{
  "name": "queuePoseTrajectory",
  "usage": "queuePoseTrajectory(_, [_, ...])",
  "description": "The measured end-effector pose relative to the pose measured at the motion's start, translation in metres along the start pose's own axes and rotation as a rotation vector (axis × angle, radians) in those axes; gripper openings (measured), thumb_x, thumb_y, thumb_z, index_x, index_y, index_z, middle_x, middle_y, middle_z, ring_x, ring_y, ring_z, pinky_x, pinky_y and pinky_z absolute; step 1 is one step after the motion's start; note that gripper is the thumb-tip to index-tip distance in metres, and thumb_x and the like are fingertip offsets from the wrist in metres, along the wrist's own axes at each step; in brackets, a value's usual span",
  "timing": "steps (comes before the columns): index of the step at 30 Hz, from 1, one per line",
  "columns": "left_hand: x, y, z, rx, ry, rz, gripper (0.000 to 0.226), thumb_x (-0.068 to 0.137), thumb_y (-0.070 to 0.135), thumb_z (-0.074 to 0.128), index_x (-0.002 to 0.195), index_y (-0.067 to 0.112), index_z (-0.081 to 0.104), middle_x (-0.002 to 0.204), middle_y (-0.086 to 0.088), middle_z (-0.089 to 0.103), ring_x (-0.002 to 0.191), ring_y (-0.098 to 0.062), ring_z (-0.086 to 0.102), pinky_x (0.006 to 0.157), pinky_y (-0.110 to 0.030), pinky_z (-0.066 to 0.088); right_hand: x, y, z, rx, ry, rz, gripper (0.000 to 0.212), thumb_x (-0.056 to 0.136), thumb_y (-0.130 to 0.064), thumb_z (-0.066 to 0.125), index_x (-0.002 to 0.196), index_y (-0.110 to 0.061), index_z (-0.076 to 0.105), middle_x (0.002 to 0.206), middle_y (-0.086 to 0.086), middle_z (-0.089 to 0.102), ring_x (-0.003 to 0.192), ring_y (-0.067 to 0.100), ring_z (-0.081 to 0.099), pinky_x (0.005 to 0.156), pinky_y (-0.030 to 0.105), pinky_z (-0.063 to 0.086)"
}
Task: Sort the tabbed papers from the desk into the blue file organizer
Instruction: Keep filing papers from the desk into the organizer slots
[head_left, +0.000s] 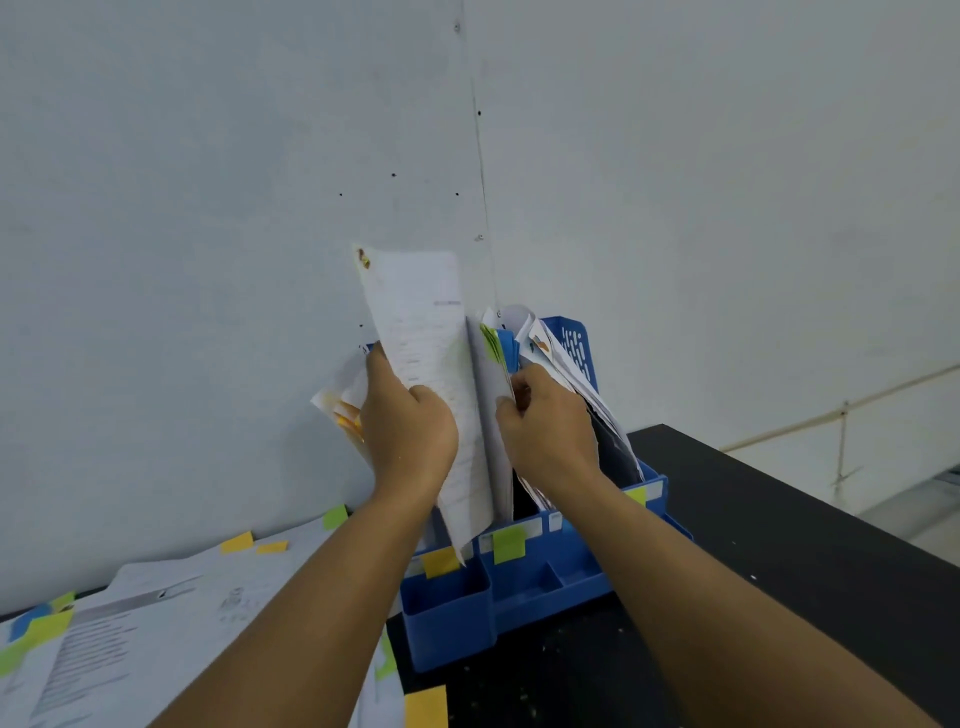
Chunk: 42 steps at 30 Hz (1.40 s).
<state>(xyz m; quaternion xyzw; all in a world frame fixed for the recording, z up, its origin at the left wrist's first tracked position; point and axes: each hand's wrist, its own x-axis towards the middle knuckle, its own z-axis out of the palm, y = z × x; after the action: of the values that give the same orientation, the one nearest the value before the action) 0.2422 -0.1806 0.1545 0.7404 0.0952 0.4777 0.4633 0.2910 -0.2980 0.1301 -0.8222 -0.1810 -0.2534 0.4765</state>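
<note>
Both hands are working: my left hand (408, 423) is gripping a white printed sheet (426, 364), while my right hand (545, 421) is pinching filed papers (493, 374) aside, opening a slot in the blue plastic file organizer (524, 587) by the black desk's (779, 519) wall edge.

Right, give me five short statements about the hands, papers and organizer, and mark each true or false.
1. The left hand grips an upright sheet. True.
2. The right hand rests flat on the desk. False: it pinches papers standing in the organizer.
3. The organizer is red. False: it is blue.
4. Tabbed papers lie on the desk left of the organizer. True.
5. The organizer's slots are empty. False: papers stand in them.
</note>
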Motion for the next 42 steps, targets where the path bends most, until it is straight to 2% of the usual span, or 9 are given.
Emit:
queuePoseTrajectory(4, [0.015, -0.013, -0.004, 0.189, 0.009, -0.147, 0.063, 0.084, -0.004, 0.040, 0.141, 0.020, 0.031, 0.118, -0.006, 0.059, 0.100, -0.029, 0.058, 0.084, -0.046, 0.053, -0.003, 0.000, 0.003, 0.015, 0.008, 0.002, 0.007, 0.097, -0.025, 0.059, 0.092, -0.022, 0.056, 0.082, -0.009, 0.060, 0.073, 0.007, 0.056, 0.059, 0.015, 0.041])
queuePoseTrajectory(8, [0.017, -0.014, -0.004, 0.295, 0.002, -0.166, 0.070, 0.085, -0.004, 0.045, 0.146, 0.021, 0.022, 0.125, -0.006, 0.058, 0.104, -0.029, 0.057, 0.071, -0.037, 0.041, -0.003, -0.001, 0.003, 0.001, 0.014, 0.000, 0.005, 0.097, -0.025, 0.059, 0.094, -0.021, 0.057, 0.084, -0.008, 0.061, 0.072, 0.006, 0.055, 0.058, 0.015, 0.040])
queuePoseTrajectory(18, [-0.008, -0.018, 0.026, 0.091, -0.052, -0.103, 0.080, 0.089, 0.002, 0.047, 0.151, 0.031, 0.005, 0.146, -0.009, 0.039, 0.117, -0.030, 0.051, 0.094, -0.047, 0.048, -0.005, -0.006, 0.013, 0.048, -0.004, 0.027, 0.008, 0.095, -0.024, 0.061, 0.093, -0.017, 0.058, 0.078, -0.011, 0.058, 0.071, 0.005, 0.053, 0.068, 0.026, 0.043])
queuePoseTrajectory(23, [-0.031, -0.038, 0.036, -0.032, -0.198, -0.339, 0.057, 0.092, 0.021, 0.053, 0.143, 0.022, 0.029, 0.128, -0.012, 0.056, 0.103, -0.028, 0.058, 0.085, -0.046, 0.054, -0.005, -0.009, 0.014, 0.029, 0.005, 0.007, 0.011, 0.091, -0.028, 0.068, 0.097, -0.018, 0.067, 0.100, -0.001, 0.055, 0.086, 0.013, 0.053, 0.069, 0.020, 0.036])
queuePoseTrajectory(28, [-0.039, -0.035, 0.032, -0.033, -0.288, -0.477, 0.028, 0.096, 0.012, 0.046, 0.123, 0.012, 0.052, 0.099, -0.007, 0.063, 0.086, -0.020, 0.060, 0.064, -0.030, 0.047, -0.007, -0.009, 0.017, 0.048, 0.010, -0.001, 0.014, 0.089, -0.029, 0.073, 0.096, -0.017, 0.072, 0.110, -0.003, 0.050, 0.092, 0.010, 0.052, 0.068, 0.007, 0.034])
queuePoseTrajectory(31, [-0.041, -0.030, 0.020, 0.042, -0.301, -0.401, 0.014, 0.096, 0.014, 0.046, 0.106, 0.015, 0.056, 0.091, -0.004, 0.062, 0.078, -0.016, 0.057, 0.060, -0.028, 0.045, -0.009, -0.011, 0.021, 0.034, -0.010, 0.006, 0.016, 0.088, -0.031, 0.073, 0.098, -0.019, 0.073, 0.113, -0.004, 0.048, 0.094, 0.009, 0.053, 0.069, 0.006, 0.035])
queuePoseTrajectory(34, [-0.045, -0.028, 0.000, 0.129, -0.336, -0.248, 0.006, 0.092, 0.017, 0.053, 0.087, 0.016, 0.057, 0.080, -0.002, 0.062, 0.072, -0.017, 0.057, 0.055, -0.028, 0.041, -0.011, -0.011, 0.026, 0.012, -0.029, 0.007, 0.020, 0.088, -0.038, 0.072, 0.101, -0.023, 0.072, 0.125, -0.002, 0.047, 0.098, 0.017, 0.062, 0.082, 0.029, 0.050])
queuePoseTrajectory(37, [-0.057, -0.027, -0.030, 0.208, -0.304, -0.084, 0.027, 0.084, 0.013, 0.058, 0.065, 0.023, 0.041, 0.061, 0.007, 0.049, 0.059, -0.015, 0.050, 0.051, -0.029, 0.037, -0.020, -0.011, 0.028, -0.029, -0.013, -0.011, 0.025, 0.089, -0.044, 0.069, 0.106, -0.025, 0.069, 0.131, -0.003, 0.042, 0.099, 0.016, 0.059, 0.082, 0.036, 0.054])
queuePoseTrajectory(42, [-0.077, -0.044, -0.083, 0.310, -0.249, -0.010, 0.010, 0.086, 0.023, 0.062, 0.084, 0.032, 0.066, 0.069, 0.017, 0.065, 0.063, 0.000, 0.060, 0.056, -0.015, 0.045, -0.044, -0.013, 0.034, 0.022, 0.104, -0.126, 0.022, 0.092, -0.039, 0.067, 0.106, -0.023, 0.069, 0.124, -0.004, 0.046, 0.098, 0.014, 0.056, 0.074, 0.033, 0.055])
